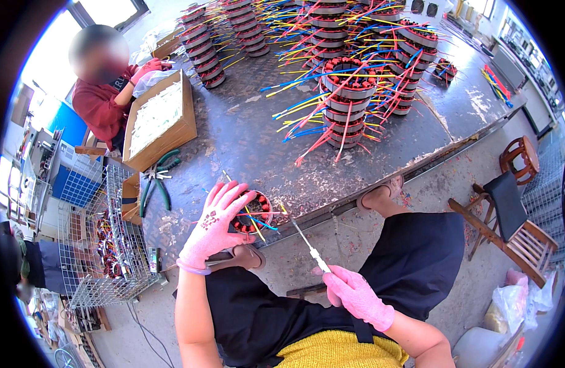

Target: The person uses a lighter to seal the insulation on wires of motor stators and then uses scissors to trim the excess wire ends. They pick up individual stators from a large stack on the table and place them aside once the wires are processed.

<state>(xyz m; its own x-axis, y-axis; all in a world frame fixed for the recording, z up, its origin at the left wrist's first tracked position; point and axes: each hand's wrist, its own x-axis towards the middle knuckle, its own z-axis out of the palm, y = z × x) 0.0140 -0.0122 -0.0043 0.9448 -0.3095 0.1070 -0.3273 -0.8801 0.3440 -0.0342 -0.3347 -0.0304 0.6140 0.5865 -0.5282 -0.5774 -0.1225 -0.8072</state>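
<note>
A motor stator [266,202], a ring with red coil windings and coloured leads, lies at the near edge of the table. My left hand [216,224], in a pink glove, holds it from the left, fingers over its rim. Yellow, blue and red wires stick out towards me from the ring. Gloved in pink too, my right hand [359,297] is closed round a slim tool [318,259] with a white handle and a long thin metal shaft. The shaft points up and left, its tip just right of the stator; whether it touches a wire I cannot tell.
Stacks of wired stators [347,116] fill the far side of the worn metal table [245,135]. Green-handled pliers [156,181] lie left, beside a cardboard box [190,116] of white pieces. A co-worker [101,101] sits beyond it. Wire baskets [113,270] stand left; a chair [509,211] stands right.
</note>
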